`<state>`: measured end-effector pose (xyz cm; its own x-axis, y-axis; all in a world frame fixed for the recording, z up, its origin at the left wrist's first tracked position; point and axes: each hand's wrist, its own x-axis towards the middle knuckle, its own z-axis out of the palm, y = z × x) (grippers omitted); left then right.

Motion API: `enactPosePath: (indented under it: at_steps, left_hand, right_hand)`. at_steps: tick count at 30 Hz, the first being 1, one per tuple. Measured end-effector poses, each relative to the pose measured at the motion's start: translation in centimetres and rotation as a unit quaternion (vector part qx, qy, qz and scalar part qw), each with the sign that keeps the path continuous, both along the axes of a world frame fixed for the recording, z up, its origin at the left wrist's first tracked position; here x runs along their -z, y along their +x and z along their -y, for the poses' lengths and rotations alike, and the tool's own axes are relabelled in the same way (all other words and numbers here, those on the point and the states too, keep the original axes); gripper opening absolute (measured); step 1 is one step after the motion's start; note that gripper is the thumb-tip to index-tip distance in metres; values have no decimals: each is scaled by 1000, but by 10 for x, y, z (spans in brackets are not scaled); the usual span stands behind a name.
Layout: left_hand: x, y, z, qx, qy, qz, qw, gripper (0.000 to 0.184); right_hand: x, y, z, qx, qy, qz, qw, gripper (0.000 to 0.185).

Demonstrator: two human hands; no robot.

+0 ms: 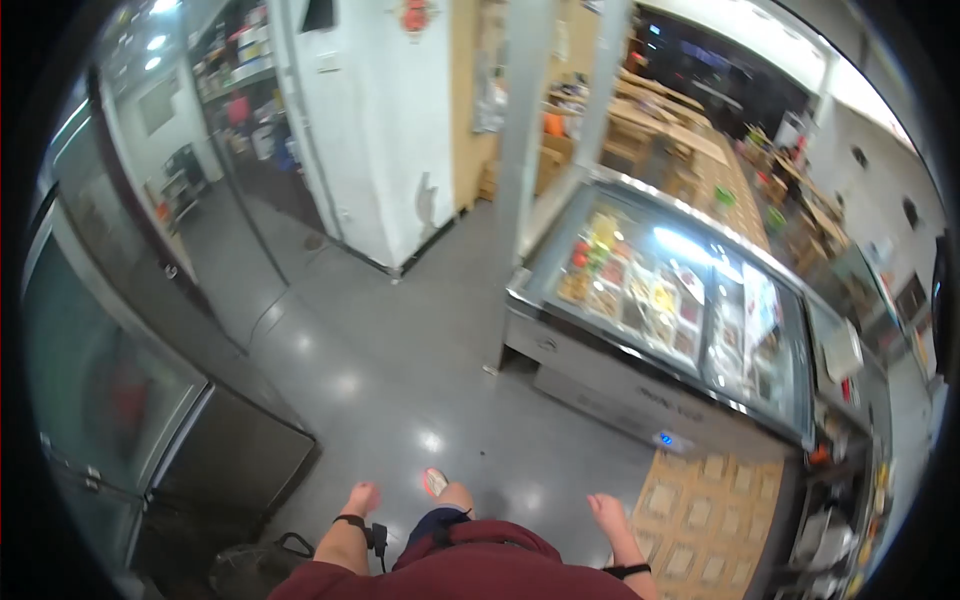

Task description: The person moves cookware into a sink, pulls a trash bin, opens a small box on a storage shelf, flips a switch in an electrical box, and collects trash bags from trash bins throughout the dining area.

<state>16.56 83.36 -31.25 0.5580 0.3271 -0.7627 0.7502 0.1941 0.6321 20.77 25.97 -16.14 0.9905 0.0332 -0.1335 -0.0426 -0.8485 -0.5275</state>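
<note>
My left hand hangs low in front of me, its fingers curled in with no object showing in them. A black band with a small dark device sits on that forearm. On the other side, my right hand is raised a little from my side, fingers also curled and holding nothing that I can see. A dark strap circles the right forearm. Neither hand touches anything. Nearest the right hand is a patterned brown mat on the floor.
A glass-topped display freezer with trays of food stands ahead right, beside a metal post. Steel-framed glass cabinets line the left. A black bag lies low left. Behind are a white pillar and wooden tables.
</note>
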Motion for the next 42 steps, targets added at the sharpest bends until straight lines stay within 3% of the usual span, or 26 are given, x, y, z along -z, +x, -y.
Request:
enactPosePath:
  at_steps: [4,7,10,11,14,16,18,22,23,26,28,30,31,32,34,36,38,42]
  left_hand:
    - [21,-20,-66,-128,-25,-102,986,18]
    - [28,-3,-115,-197,-29,-109,974,17]
    - [1,50,-154,-235,6,-75,969,16]
    - [-11,74,-169,-242,26,-62,968,16]
    - [-31,141,-212,-197,89,-6,976,21]
    - [9,166,-253,-128,192,51,972,23]
    - [35,188,-283,-143,227,16,963,23]
    - [5,218,-326,-191,114,-76,972,18]
    - [17,211,-351,-113,86,-44,989,17]
    - [-30,246,-379,-392,31,-129,910,12]
    - [-57,266,-411,-390,75,-110,911,16]
    - [-93,306,-431,-387,170,-36,906,25]
    - [-67,309,-453,-397,221,29,890,24]
    - [-77,329,-472,-435,183,20,882,23]
    - [-116,382,-513,-496,146,12,856,35]
    - [-89,413,-582,-537,155,75,826,25]
    - [-80,436,-647,-559,169,122,803,24]
    - [-163,569,-816,-559,205,238,768,40]
  right_hand:
    - [11,67,-57,25,6,-63,998,34]
    - [27,138,-123,110,136,-175,969,41]
    - [57,230,-188,-124,18,-228,966,53]
    - [-4,257,-244,-202,-60,-230,950,49]
    - [-2,347,-329,-345,-87,-231,906,47]
    - [11,403,-375,-350,-61,-231,906,46]
    - [40,466,-413,-368,-55,-217,902,46]
    - [102,617,-489,-486,-149,-227,831,50]
    - [97,656,-519,-436,-130,-274,847,51]
    - [84,770,-633,-486,-151,-173,843,50]
    - [61,832,-733,-519,-172,-145,824,48]
    - [37,877,-837,-538,-86,-86,834,46]
    - [47,900,-889,-554,-42,-39,830,42]
    - [10,908,-944,-570,-13,-42,820,44]
    - [-5,933,-1054,-621,27,-32,782,46]
    - [-47,941,-1155,-651,66,-10,756,51]
    - [-94,942,-1246,-647,54,-30,760,53]
    - [-145,950,-1408,-521,311,-125,785,61]
